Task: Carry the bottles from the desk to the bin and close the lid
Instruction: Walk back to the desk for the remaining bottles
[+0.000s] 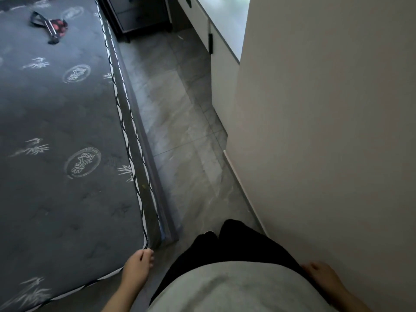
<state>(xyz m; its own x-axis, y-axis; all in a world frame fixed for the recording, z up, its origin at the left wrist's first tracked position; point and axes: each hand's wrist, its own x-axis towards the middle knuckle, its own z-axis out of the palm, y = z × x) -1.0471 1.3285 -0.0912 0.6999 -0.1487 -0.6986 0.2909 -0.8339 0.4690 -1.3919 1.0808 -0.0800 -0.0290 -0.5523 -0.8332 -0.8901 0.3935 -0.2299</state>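
No bottle and no bin show in the head view. My left hand [137,265] hangs beside my hip near the corner of the mattress, fingers loosely curled and holding nothing. My right hand [320,274] hangs at my right side close to the wall, relaxed and holding nothing. A white desk top [227,21] with white cabinet fronts runs along the far right, partly hidden behind the wall. Something green sits at its far end, cut off by the top edge of the view.
A dark grey patterned mattress [56,131] fills the left, with a black and red item [51,25] lying on it. A beige wall [326,131] stands on the right. A grey tiled floor aisle [180,131] runs between them toward a dark drawer unit [139,14].
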